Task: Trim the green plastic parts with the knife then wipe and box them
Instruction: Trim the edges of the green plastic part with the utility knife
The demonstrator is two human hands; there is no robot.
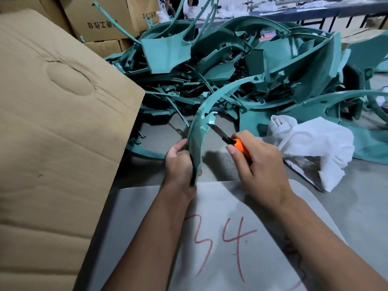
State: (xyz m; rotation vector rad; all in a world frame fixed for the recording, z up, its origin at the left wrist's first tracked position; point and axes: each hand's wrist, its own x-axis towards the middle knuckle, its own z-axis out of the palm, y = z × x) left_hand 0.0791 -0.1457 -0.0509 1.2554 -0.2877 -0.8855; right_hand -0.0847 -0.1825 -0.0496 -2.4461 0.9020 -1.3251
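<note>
A tangled heap of green plastic parts (pixel 241 66) crowds the counter (pixel 357 198) ahead of you, with a crumpled white cloth (pixel 315 143) at your right and a large cardboard box (pixel 52 133) filling your left. Your left hand (pixel 181 164) is clamped around the lower end of a curved green part (pixel 198 131) while your right hand (pixel 258 164) grips an orange utility knife (pixel 231 140), its blade tip at the part's inner edge. A sheet (pixel 220 238) under your forearms reads "34" in red.

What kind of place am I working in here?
Likely a factory finishing or packing floor: a big heap of green plastic parts, stacked printed cartons, and a long workbench behind.
</note>
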